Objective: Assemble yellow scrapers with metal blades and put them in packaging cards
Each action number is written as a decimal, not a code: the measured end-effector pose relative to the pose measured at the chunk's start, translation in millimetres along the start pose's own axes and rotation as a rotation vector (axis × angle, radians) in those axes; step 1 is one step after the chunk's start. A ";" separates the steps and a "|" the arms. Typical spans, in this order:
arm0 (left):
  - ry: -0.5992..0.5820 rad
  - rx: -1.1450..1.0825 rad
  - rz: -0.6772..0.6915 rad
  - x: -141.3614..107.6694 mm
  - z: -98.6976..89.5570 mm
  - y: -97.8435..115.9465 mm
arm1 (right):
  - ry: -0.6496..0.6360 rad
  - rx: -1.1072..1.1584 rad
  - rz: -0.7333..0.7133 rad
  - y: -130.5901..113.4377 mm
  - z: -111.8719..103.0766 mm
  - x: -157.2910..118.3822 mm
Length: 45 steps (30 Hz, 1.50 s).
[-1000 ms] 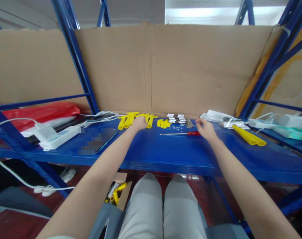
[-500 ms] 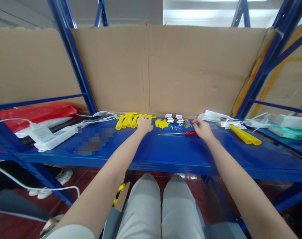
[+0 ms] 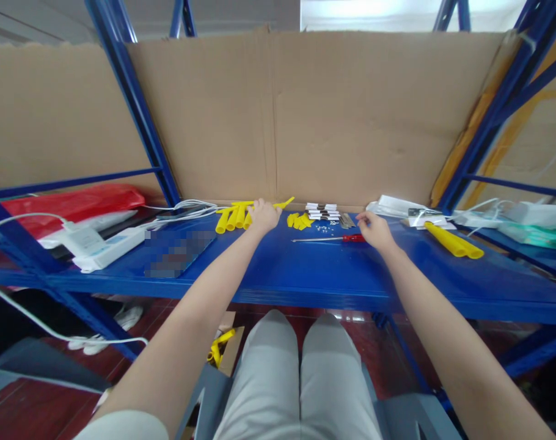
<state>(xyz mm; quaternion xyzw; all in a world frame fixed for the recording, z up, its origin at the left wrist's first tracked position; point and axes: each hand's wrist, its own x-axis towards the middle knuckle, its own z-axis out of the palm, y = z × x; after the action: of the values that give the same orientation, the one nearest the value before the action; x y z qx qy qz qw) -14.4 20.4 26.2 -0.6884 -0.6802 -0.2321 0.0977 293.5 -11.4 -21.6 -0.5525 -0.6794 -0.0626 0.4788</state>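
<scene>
My left hand [image 3: 264, 216] is closed on a yellow T-shaped piece [image 3: 284, 203], whose end sticks out to the right of the fingers. Several more yellow T-shaped pieces [image 3: 231, 219] lie in a row just left of that hand. My right hand [image 3: 373, 228] rests near the handle of a red screwdriver [image 3: 351, 238], with its fingers curled; whether they hold anything is too small to tell. Between my hands lie small yellow parts [image 3: 299, 221], white-and-black bundles [image 3: 322, 212], tiny silvery bits [image 3: 322, 230] and thin metal strips [image 3: 346, 221].
Two yellow tubes [image 3: 454, 241] and a white packet [image 3: 392, 206] lie at the right. At the left are a power strip [image 3: 113, 249], white cables and a red bag [image 3: 85, 205]. Cardboard [image 3: 351, 116] stands behind the blue shelf [image 3: 305, 269].
A yellow piece at my left hand is now tilted, its end raised to the right. My right hand has barely moved. The camera view has shifted slightly.
</scene>
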 end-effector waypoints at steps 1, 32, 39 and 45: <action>0.004 0.000 -0.018 0.7 -0.3 -0.9 | -0.001 0.003 -0.004 0.5 0.1 0.0; 0.501 -0.407 0.387 -18.9 27.6 -0.7 | -0.039 0.941 0.560 -87.6 39.6 49.6; 0.416 -0.365 0.534 -35.6 21.6 9.6 | -0.188 1.367 0.679 -97.6 40.8 24.9; 0.331 -0.341 0.602 -42.0 15.7 15.1 | -0.156 1.406 0.769 -91.1 33.3 21.7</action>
<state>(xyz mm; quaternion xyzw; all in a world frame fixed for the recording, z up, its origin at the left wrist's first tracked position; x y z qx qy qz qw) 4.7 -10.9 -3.8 -0.8170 -0.3741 -0.4108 0.1540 201.8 -10.7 16.7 -0.3198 -0.3535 0.5877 0.6537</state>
